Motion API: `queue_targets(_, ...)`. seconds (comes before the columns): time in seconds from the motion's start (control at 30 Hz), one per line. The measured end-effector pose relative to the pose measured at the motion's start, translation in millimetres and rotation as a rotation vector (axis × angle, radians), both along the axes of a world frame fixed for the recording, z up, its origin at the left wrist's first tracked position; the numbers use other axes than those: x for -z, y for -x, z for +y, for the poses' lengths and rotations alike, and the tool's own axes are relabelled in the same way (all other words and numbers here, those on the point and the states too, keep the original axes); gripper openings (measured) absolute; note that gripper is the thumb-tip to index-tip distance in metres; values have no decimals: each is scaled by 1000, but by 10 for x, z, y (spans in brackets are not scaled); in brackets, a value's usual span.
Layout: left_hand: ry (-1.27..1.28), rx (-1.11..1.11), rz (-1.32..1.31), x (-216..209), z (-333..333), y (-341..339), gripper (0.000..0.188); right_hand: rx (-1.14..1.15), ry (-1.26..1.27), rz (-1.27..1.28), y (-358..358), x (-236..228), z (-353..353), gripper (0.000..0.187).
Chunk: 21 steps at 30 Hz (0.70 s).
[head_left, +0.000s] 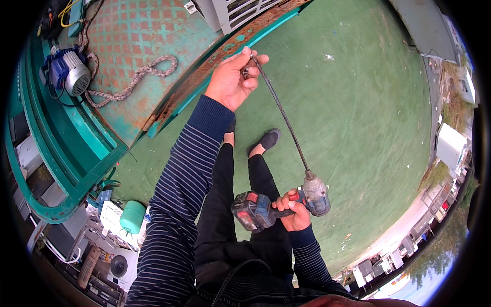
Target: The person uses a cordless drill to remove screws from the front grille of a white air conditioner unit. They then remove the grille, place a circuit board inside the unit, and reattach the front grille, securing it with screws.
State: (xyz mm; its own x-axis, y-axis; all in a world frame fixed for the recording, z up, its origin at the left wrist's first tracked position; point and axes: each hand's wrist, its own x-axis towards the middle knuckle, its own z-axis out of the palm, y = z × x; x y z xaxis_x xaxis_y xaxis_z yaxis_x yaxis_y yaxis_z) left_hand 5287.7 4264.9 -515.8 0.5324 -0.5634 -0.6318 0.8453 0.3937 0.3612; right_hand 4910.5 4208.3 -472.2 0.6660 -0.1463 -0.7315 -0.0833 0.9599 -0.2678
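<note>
Cordless driver (316,198): held low in front of the body, battery end toward the left, nose tipped up and away. Right hand (295,215): fingers wrapped round the grip. A long dark rod (283,112) runs from the nose to the left hand (232,82), whose thumb and forefinger pinch its far end; the other fingers curl loosely (they partly hide that end, detail unclear).

Surroundings: a rusted green metal platform (146,43) lies beside the left hand, its raised edge close to the wrist. On it, a looped rope (134,82) trails to a blue-and-silver motor (69,71). A grey louvred unit (220,13) stands just beyond the fingertips, at the platform's edge. Green floor (368,102) under the driver. Lower left, well apart: a green tank (133,217) and a white front-loading washer (121,266).
</note>
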Motion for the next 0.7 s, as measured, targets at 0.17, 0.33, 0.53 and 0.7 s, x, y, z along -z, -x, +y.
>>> queue_targets(0.17, -87, 19, -109, -44, 37, -62, 20, -22, 21, 29, -46, 4, 25, 25)
queue_targets(0.33, -212, 22, -228, 45, 137, -135, 20, -52, 157, 124, -182, -22, 73, 25)
queue_targets(0.53, -278, 34, -243, 252, 199, -233, 21, 16, -168, 90, -378, 100, 125, 20)
queue_targets(0.7, -217, 23, -266, 251, 79, -422, 21, 81, -334, 14, -624, 158, 395, 19)
